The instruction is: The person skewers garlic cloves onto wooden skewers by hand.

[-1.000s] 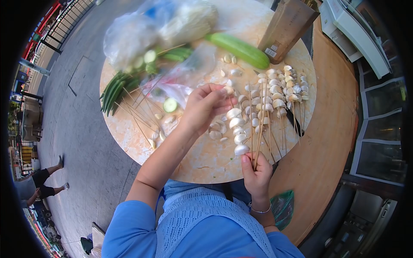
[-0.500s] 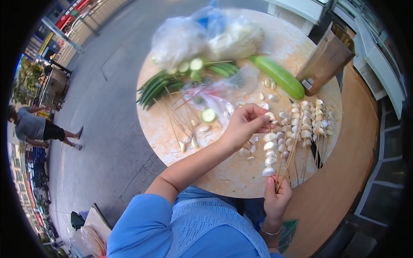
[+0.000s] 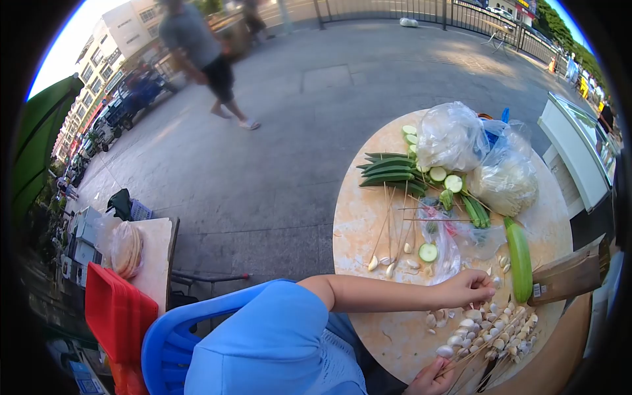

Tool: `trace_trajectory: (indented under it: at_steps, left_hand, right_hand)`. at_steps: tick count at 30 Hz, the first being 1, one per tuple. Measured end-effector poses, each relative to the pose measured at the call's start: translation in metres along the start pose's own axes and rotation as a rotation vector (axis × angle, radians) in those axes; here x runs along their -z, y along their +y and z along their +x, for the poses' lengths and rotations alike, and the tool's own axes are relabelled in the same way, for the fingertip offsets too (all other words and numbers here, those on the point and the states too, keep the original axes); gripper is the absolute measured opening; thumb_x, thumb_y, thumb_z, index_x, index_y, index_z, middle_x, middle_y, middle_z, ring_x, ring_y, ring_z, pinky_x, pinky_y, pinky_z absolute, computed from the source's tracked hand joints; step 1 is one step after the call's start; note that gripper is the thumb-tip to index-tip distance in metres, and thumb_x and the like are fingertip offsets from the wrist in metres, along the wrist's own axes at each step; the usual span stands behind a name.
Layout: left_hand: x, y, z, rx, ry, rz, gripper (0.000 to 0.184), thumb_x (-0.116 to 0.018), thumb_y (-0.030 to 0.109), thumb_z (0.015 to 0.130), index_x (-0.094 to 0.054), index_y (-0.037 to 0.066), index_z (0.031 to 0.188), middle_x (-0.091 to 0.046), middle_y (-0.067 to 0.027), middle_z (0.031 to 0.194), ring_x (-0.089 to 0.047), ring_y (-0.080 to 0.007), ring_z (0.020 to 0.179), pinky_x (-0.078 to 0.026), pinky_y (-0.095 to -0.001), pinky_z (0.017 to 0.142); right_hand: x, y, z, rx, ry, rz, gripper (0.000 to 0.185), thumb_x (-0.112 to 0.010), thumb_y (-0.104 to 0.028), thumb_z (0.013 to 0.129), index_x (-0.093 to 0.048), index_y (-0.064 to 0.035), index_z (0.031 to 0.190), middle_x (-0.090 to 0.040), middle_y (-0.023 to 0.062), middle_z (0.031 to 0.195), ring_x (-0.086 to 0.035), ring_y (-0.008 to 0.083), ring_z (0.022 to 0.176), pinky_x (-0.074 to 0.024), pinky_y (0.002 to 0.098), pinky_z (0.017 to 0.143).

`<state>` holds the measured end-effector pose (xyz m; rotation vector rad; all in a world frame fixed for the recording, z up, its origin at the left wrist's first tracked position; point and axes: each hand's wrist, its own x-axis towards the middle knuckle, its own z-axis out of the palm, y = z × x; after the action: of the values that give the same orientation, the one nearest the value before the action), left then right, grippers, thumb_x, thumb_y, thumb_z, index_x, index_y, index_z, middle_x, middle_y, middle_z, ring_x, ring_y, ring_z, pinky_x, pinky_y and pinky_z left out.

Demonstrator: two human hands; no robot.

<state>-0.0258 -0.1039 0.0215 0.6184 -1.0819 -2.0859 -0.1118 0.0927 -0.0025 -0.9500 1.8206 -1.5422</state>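
Note:
My right hand (image 3: pixel 431 378), at the bottom edge, is closed around the lower end of a thin wooden skewer. Several white garlic cloves (image 3: pixel 445 351) are threaded in a row along that skewer. At its far tip my left hand (image 3: pixel 469 289) pinches a garlic clove, largely hidden by the fingers. Right beside the held skewer lie several finished-looking garlic skewers (image 3: pixel 510 332) on the round table (image 3: pixel 375 316). Loose garlic cloves (image 3: pixel 431 320) rest just left of them.
Okra (image 3: pixel 388 170), bare skewers (image 3: pixel 384 230), a zucchini slice (image 3: pixel 428 252), plastic bags (image 3: pixel 451 135) and a long green gourd (image 3: pixel 519 260) cover the table's far side. A brown paper bag (image 3: pixel 566 273) stands right. Red trays (image 3: pixel 118 309) and a blue chair (image 3: pixel 164 349) are left. A person (image 3: pixel 197 56) walks past.
My view has swung left, so the table now appears lower right. Both hands stay at the garlic skewer, left at its tip and right at its lower end. The passer-by has walked on.

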Motion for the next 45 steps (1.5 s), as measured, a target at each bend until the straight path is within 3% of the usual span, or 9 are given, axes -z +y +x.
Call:
trace_trajectory:
  at_steps: [3,5,7,14,24,29,31,38,45]
  left_hand:
    - [0.001,0.009,-0.001,0.135,-0.047,0.079,0.027,-0.05,0.033,0.088,-0.057,0.007,0.089,-0.059,0.0022,0.075,-0.054,-0.0039,0.066,-0.042,-0.0188,0.053]
    - [0.003,0.011,-0.003,0.196,-0.094,0.058,0.028,-0.051,0.034,0.087,-0.061,0.009,0.091,-0.062,0.0013,0.079,-0.054,-0.0029,0.067,-0.042,-0.0189,0.053]
    - [0.0,0.021,-0.012,0.221,-0.035,0.023,0.029,-0.052,0.035,0.087,-0.062,0.008,0.091,-0.063,0.0017,0.081,-0.056,-0.0035,0.069,-0.042,-0.0188,0.055]
    - [-0.004,0.001,-0.022,0.276,0.094,-0.1,0.03,-0.048,0.03,0.089,-0.057,0.002,0.098,-0.062,-0.0072,0.085,-0.061,-0.0135,0.078,-0.049,-0.0233,0.057]
    - [-0.014,0.007,-0.012,0.189,0.157,-0.237,0.023,-0.045,0.019,0.085,-0.055,-0.001,0.09,-0.058,-0.0088,0.075,-0.058,-0.0194,0.074,-0.048,-0.0289,0.068]
    - [-0.001,0.003,-0.01,0.089,0.134,-0.281,0.029,-0.045,0.026,0.088,-0.053,0.0,0.098,-0.059,-0.0081,0.079,-0.058,-0.0208,0.076,-0.048,-0.0302,0.069]
    - [0.002,0.003,-0.01,0.086,0.137,-0.283,0.043,-0.042,0.038,0.089,-0.047,0.003,0.113,-0.06,-0.0086,0.092,-0.058,-0.0194,0.083,-0.048,-0.0303,0.07]
    - [0.03,-0.006,-0.009,0.017,0.186,-0.033,0.053,-0.039,0.046,0.088,-0.042,0.004,0.12,-0.058,-0.009,0.102,-0.057,-0.0174,0.088,-0.047,-0.0302,0.07]
    - [0.02,-0.029,-0.031,-0.108,0.056,0.342,0.027,-0.049,0.019,0.089,-0.055,-0.002,0.104,-0.06,-0.0066,0.085,-0.057,-0.012,0.077,-0.046,-0.0237,0.068]
  right_hand:
    - [-0.003,-0.007,0.001,-0.056,0.027,0.012,0.011,-0.055,-0.007,0.084,-0.047,-0.0032,0.078,-0.043,0.0,0.063,-0.038,0.0061,0.052,-0.0314,0.0191,0.044]
    - [-0.001,0.01,0.003,0.096,-0.151,-0.028,0.016,-0.057,-0.009,0.084,-0.05,0.0014,0.095,-0.044,0.0007,0.063,-0.039,0.0066,0.053,-0.0328,0.0188,0.046]
    - [-0.02,-0.051,0.002,-0.114,-0.099,0.013,0.012,-0.048,-0.01,0.087,-0.046,-0.0044,0.077,-0.037,-0.0049,0.049,-0.031,0.0016,0.04,-0.0217,0.0177,0.038]
    - [-0.014,-0.046,0.005,-0.038,-0.043,-0.121,0.013,-0.058,-0.009,0.082,-0.053,0.0008,0.075,-0.042,-0.0019,0.05,-0.035,0.0035,0.046,-0.0302,0.0219,0.042]
    - [-0.005,-0.037,0.01,-0.064,-0.173,-0.082,0.01,-0.054,-0.007,0.085,-0.055,0.0012,0.081,-0.045,-0.0038,0.055,-0.038,0.0011,0.049,-0.0304,0.0184,0.043]
    - [0.01,-0.041,0.005,-0.226,-0.331,0.226,0.019,-0.048,-0.011,0.089,-0.057,0.0039,0.097,-0.048,-0.0015,0.057,-0.041,0.0035,0.049,-0.0331,0.0185,0.045]
    - [0.015,-0.034,-0.002,-0.201,-0.3,0.188,0.019,-0.048,-0.01,0.089,-0.057,0.0044,0.097,-0.049,-0.0009,0.057,-0.043,0.0039,0.049,-0.0342,0.0185,0.045]
    - [0.034,-0.051,-0.002,-0.036,-0.105,-0.138,0.019,-0.052,-0.011,0.088,-0.059,0.0044,0.095,-0.051,0.0009,0.055,-0.048,0.0047,0.049,-0.0374,0.0195,0.046]
    - [0.06,-0.059,0.024,0.084,0.201,-0.288,0.018,-0.046,-0.012,0.089,-0.057,0.0028,0.089,-0.053,0.0045,0.053,-0.052,0.0088,0.048,-0.0399,0.023,0.046]
